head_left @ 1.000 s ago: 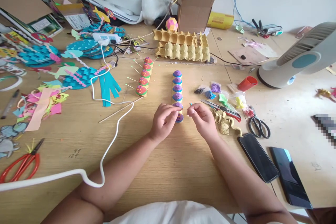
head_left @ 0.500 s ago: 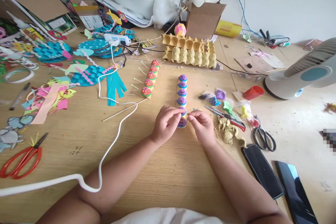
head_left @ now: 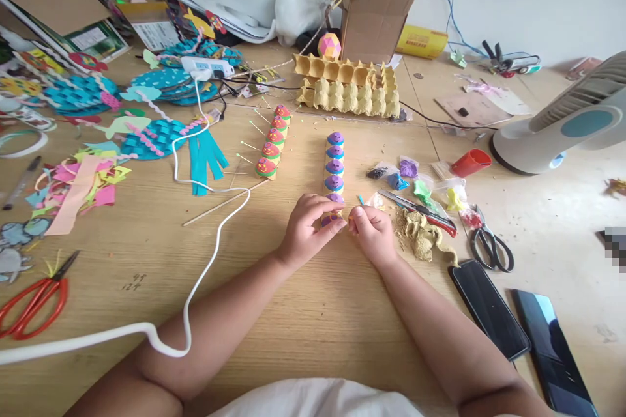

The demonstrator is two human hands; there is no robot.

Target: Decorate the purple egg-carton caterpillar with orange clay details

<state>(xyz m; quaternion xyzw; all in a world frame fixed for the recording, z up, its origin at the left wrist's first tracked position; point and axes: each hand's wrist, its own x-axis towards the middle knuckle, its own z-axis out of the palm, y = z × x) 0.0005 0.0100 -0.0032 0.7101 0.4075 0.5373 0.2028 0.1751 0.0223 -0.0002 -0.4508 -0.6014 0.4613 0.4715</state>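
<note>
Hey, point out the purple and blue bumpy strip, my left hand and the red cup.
Purple and blue strip [head_left: 335,167]: head view, on a middle bump.
Left hand [head_left: 306,228]: head view, middle of the hand.
Red cup [head_left: 467,164]: head view, outer wall.

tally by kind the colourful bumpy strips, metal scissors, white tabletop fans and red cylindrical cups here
Colourful bumpy strips: 2, one purple-and-blue strip, one red-and-green strip
Metal scissors: 2, one red-handled pair, one black-handled pair
White tabletop fan: 1
Red cylindrical cup: 1
Total: 6
</note>
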